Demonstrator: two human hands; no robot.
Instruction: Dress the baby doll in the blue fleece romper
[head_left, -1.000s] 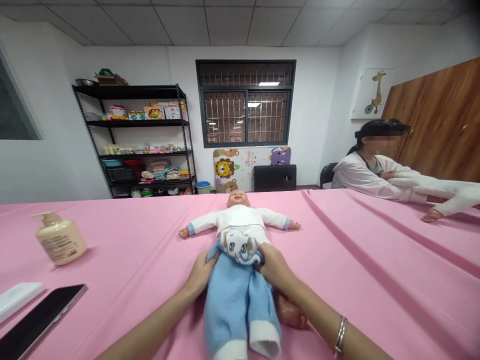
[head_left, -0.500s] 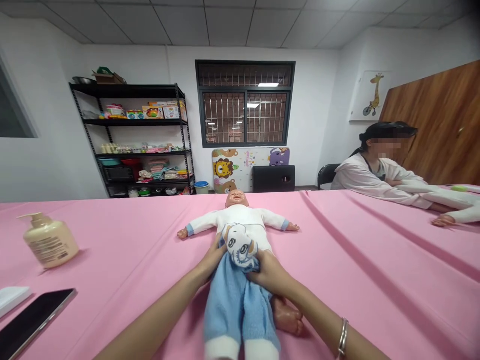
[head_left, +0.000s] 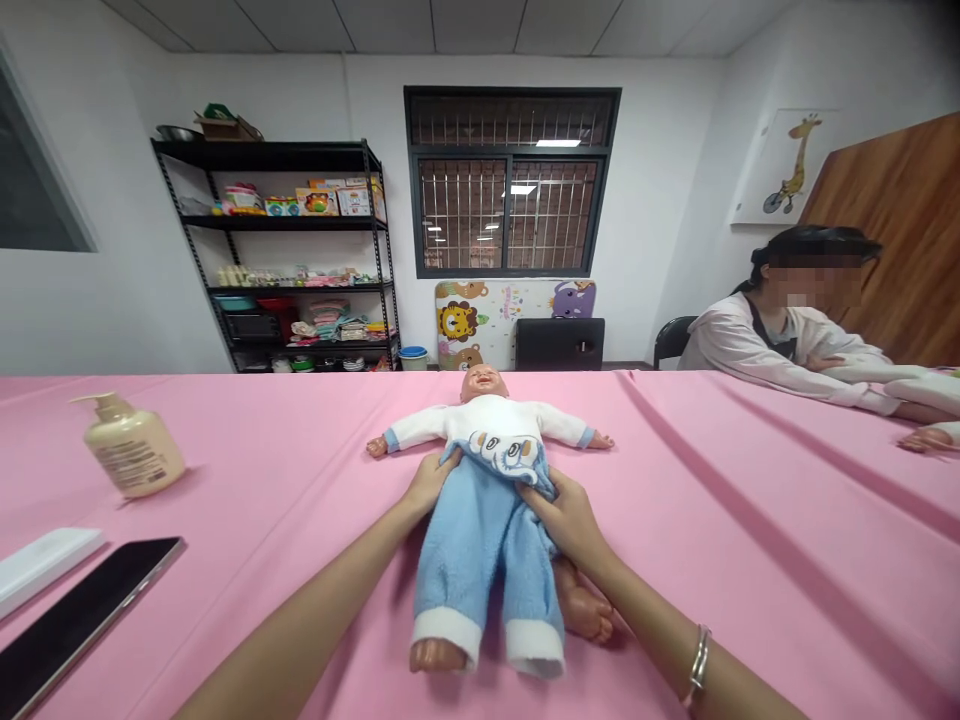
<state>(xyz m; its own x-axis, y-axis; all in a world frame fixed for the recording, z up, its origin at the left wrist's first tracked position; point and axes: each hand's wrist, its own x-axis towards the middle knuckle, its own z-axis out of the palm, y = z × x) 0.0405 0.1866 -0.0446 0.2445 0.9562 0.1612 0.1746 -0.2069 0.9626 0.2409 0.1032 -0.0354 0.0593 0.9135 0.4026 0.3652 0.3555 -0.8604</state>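
A baby doll (head_left: 491,415) lies on its back on the pink-covered table, head away from me, arms spread, in a white top with blue cuffs. Blue baby trousers (head_left: 469,540) with white cuffs and an animal-face front lie over its belly and legs. My left hand (head_left: 431,483) is closed on the left edge of the waist. My right hand (head_left: 566,510) grips the right side of the waist, a silver bangle on that wrist. One doll foot shows in the left cuff; the other foot (head_left: 589,605) lies bare outside the right trouser leg, whose cuff hangs open.
On the left stand a pump bottle (head_left: 135,450), a white flat case (head_left: 49,565) and a phone (head_left: 90,615). Across the table at right sits a person (head_left: 787,340) with another doll. Behind are a black shelf rack (head_left: 300,285) and a window.
The waist's animal-face front has been lowered and spread flatter over the doll's belly, with both hands still gripping the cloth. The doll's toes now show at the left cuff. My view has tilted down.
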